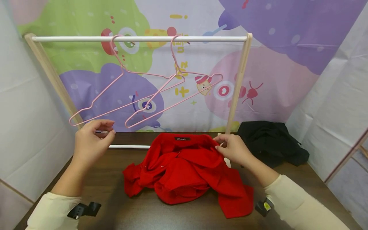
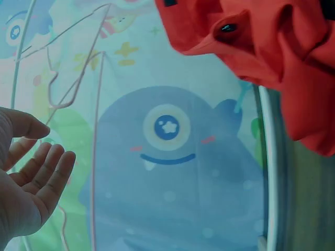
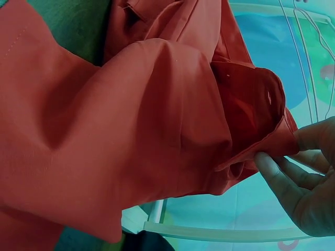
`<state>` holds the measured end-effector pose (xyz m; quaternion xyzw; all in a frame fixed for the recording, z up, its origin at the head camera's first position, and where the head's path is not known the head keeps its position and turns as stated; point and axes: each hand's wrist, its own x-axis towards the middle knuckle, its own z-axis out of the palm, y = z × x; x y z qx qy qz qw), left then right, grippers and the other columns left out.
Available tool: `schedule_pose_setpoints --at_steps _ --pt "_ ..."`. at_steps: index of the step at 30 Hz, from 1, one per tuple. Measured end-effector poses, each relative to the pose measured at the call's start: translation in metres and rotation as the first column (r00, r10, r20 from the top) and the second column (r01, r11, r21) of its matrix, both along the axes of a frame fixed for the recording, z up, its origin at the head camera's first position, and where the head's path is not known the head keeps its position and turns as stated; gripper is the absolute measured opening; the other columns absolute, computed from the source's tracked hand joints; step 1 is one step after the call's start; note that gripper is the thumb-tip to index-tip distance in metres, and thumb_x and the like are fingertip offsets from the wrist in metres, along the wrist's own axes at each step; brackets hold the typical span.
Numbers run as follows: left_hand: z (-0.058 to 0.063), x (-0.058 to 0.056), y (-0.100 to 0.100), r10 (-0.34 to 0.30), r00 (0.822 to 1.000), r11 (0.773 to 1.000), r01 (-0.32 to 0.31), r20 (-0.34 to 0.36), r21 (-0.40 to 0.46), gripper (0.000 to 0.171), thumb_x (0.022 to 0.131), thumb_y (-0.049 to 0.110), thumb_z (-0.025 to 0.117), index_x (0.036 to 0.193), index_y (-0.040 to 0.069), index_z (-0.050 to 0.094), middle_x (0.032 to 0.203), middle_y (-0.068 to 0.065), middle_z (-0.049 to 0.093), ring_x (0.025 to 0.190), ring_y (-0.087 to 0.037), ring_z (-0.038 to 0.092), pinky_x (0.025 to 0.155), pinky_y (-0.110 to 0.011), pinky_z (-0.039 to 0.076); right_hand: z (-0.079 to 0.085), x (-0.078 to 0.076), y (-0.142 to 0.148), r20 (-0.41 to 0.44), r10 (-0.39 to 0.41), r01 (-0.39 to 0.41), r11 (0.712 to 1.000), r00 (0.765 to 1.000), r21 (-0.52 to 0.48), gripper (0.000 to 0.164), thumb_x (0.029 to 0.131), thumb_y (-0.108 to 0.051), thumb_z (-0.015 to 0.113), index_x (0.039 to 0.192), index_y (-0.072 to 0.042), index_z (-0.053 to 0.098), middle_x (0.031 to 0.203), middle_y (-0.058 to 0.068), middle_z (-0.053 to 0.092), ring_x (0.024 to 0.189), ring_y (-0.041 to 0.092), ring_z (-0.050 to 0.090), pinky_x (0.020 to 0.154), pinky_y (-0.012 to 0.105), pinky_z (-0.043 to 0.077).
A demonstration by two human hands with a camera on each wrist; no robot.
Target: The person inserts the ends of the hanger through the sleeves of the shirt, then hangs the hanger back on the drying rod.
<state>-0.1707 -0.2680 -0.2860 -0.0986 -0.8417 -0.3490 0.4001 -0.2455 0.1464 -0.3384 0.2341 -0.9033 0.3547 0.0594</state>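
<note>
A red shirt (image 1: pixel 184 175) lies bunched on the table, its collar and dark label (image 1: pixel 182 138) towards the rack. My right hand (image 1: pixel 234 148) pinches the cloth at the right side of the collar; the right wrist view shows thumb and fingers on the shirt's edge (image 3: pixel 282 144). To the left, my left hand (image 1: pixel 92 142) is raised with loosely bent fingers and holds nothing, as the left wrist view also shows. Just above it is the lower corner of a pink wire hanger (image 1: pixel 107 90); whether they touch I cannot tell. A second pink hanger (image 1: pixel 161 90) hangs to its right.
Both hangers hook over the white rail (image 1: pixel 143 39) of a rack with wooden side posts (image 1: pixel 240 80). A black garment (image 1: pixel 267 140) lies crumpled at the back right of the brown table (image 1: pixel 138 210). A printed cartoon cloth (image 1: pixel 287 95) hangs behind.
</note>
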Motion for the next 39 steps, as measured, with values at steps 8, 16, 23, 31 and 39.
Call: schedule_pose_setpoints --at_steps 8,16,23,31,39 --pt "0.018 0.001 -0.002 0.004 0.991 1.0 -0.008 -0.135 -0.029 0.017 0.076 -0.012 0.065 0.092 -0.008 0.071 0.087 -0.015 0.069 0.075 0.018 0.054 0.067 -0.002 0.044 -0.002 0.0 0.0 0.004 0.002 -0.002 1.0 1.0 -0.003 0.021 0.087 -0.003 0.067 0.107 -0.002 0.072 0.087 0.008 0.071 0.069 0.016 0.065 0.057 0.028 0.053" --pt "0.041 -0.006 -0.009 0.028 0.992 0.998 -0.035 -0.12 -0.06 0.018 0.08 -0.009 0.064 0.094 -0.006 0.074 0.09 -0.022 0.071 0.073 0.024 0.051 0.068 0.001 0.04 -0.001 0.001 0.0 -0.002 0.008 -0.008 1.0 1.0 -0.003 0.021 0.086 -0.002 0.068 0.107 -0.001 0.072 0.084 0.008 0.071 0.068 0.019 0.065 0.055 0.029 0.052" --pt "0.053 -0.016 -0.022 0.066 0.995 0.997 -0.069 -0.077 -0.031 0.018 0.082 -0.006 0.064 0.098 -0.008 0.073 0.093 -0.022 0.069 0.072 0.023 0.051 0.068 0.0 0.04 -0.001 0.002 0.001 -0.013 0.014 -0.014 1.0 1.0 0.011 0.021 0.086 -0.003 0.068 0.106 -0.001 0.072 0.08 0.005 0.071 0.067 0.017 0.065 0.056 0.029 0.052" --pt "0.066 -0.028 -0.037 0.096 0.995 0.987 -0.095 0.004 -0.131 0.025 0.081 -0.004 0.064 0.105 -0.008 0.071 0.098 -0.024 0.066 0.07 0.027 0.044 0.066 0.003 0.037 -0.002 0.0 0.001 -0.029 0.018 -0.017 1.0 0.999 0.022 0.02 0.086 -0.002 0.067 0.105 -0.001 0.073 0.084 0.007 0.072 0.068 0.016 0.065 0.058 0.029 0.053" --pt "0.082 -0.041 -0.05 0.14 0.986 0.933 -0.1 0.093 -0.347 0.036 0.08 0.002 0.068 0.115 -0.003 0.067 0.101 -0.028 0.063 0.086 -0.047 0.064 0.081 -0.049 0.043 -0.003 -0.001 0.002 -0.043 0.031 -0.03 0.999 0.999 0.03 0.02 0.085 -0.001 0.068 0.105 -0.001 0.073 0.087 0.008 0.072 0.069 0.016 0.066 0.06 0.03 0.054"
